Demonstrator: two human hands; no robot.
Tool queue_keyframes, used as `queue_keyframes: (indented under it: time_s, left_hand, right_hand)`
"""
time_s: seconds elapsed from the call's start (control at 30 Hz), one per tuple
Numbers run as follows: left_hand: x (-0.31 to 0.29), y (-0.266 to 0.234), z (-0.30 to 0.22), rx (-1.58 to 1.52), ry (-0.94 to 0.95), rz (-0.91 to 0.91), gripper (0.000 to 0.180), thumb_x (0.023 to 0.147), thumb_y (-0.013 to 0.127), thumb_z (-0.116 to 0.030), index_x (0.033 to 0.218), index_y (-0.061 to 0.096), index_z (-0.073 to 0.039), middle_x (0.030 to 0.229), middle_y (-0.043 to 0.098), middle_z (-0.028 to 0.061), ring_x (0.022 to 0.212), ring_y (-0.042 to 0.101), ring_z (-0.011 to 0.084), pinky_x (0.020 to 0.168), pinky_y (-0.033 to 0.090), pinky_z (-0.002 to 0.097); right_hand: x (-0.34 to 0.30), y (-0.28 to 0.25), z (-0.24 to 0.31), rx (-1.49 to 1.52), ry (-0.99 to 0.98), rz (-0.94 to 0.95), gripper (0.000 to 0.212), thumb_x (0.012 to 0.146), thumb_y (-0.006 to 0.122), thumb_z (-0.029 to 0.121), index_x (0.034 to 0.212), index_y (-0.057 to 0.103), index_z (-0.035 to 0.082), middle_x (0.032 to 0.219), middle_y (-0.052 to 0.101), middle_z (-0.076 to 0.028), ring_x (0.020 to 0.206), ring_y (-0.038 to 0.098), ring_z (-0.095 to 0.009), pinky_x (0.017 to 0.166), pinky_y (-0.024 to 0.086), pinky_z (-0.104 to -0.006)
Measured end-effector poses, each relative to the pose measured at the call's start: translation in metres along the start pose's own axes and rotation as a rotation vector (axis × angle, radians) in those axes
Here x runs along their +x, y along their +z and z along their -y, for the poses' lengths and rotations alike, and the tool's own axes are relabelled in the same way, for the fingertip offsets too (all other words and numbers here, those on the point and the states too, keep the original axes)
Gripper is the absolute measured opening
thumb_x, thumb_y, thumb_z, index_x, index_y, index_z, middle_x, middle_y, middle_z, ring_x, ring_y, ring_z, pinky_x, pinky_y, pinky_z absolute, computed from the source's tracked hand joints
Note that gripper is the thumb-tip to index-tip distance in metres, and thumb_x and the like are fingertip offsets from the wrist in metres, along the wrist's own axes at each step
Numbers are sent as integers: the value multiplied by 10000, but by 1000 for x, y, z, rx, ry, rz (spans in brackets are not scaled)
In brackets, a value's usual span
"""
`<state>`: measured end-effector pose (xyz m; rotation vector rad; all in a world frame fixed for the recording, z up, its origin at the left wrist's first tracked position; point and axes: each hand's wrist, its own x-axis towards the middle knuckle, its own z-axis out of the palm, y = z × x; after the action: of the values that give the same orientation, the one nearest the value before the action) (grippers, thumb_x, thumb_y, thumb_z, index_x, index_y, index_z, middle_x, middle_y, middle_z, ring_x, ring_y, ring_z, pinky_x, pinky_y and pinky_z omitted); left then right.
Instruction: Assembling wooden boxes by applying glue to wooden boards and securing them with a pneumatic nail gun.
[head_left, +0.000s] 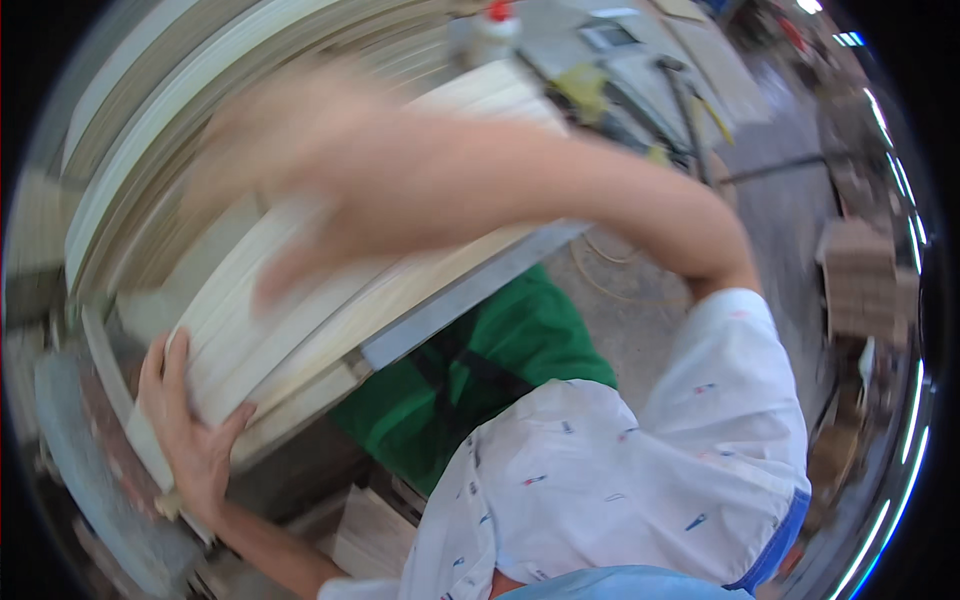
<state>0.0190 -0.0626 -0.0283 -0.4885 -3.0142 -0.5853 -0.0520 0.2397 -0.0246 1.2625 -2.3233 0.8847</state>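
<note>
Workshop, strip lights [895, 170] down the right, grey floor [650, 255] beyond the bench. Left hand [195, 440] sat at the near-left end of the pale boards [235, 330], thumb set apart from the fingers across that end; couldn't tell if it gripped or only steadied. Right hand [320, 160] hung above the boards, badly blurred, thumb spread wide off the fingers, nothing seen in it; contact with the wood couldn't be confirmed. Boards lay side by side in front of the person, middle hidden by the right forearm. Handling, my judgement: stiff lengthwise, moderate weight each, awkward as a bundle, smooth faces likely to slide on each other, thin edges and corners easy to dent. Best hold: one hand at each end, or pinched across the long edges near the middle. Long axis ran diagonally, near-left end by the left hand, far end away to the right. Grey metal strip [440, 310] ran along the near side, roughly parallel, green cloth [500, 340] just below it. Further out: long stacked planks [150, 110] at upper left, white bottle with red cap [497, 38] past the far end, hammer [683, 95] to its right, brown stack [860, 280] at far right
</note>
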Motion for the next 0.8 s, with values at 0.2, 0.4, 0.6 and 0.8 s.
queue_keyframes:
  time_s: [0.2,0.4,0.6,0.8]
  left_hand:
    - [-14,8,36,115,106,-81,834,568,824,-332,1323,493,-206,1306,446,131,1223,398,339,1052,300,466]
    - [-16,6,36,17,62,-162,797,513,842,-379,1243,545,-260,1246,465,89,1197,421,302,1050,303,454]
    - [-13,7,32,17,-5,-124,796,485,849,-356,1224,565,-281,1209,472,76,1179,435,288,1056,296,445]
    - [-16,8,36,-36,63,-219,786,468,856,-341,1202,590,-252,1177,484,74,1171,437,279,1060,293,430]
  right_hand:
    - [-197,-149,-126,-339,841,150,564,903,502,361,1345,392,27,1363,405,-186,1272,392,-288,1045,313,-381]
    - [-367,-165,-213,-472,1048,212,557,960,457,330,1396,364,-5,1421,409,-180,1302,398,-274,1065,315,-356]
    - [-374,-158,-204,-511,1083,146,469,928,515,302,1269,433,-9,1256,452,-163,1130,430,-248,941,342,-346]
    - [-261,-152,-182,-374,981,145,382,899,559,282,1133,486,-11,1078,477,-134,943,446,-210,805,360,-327]
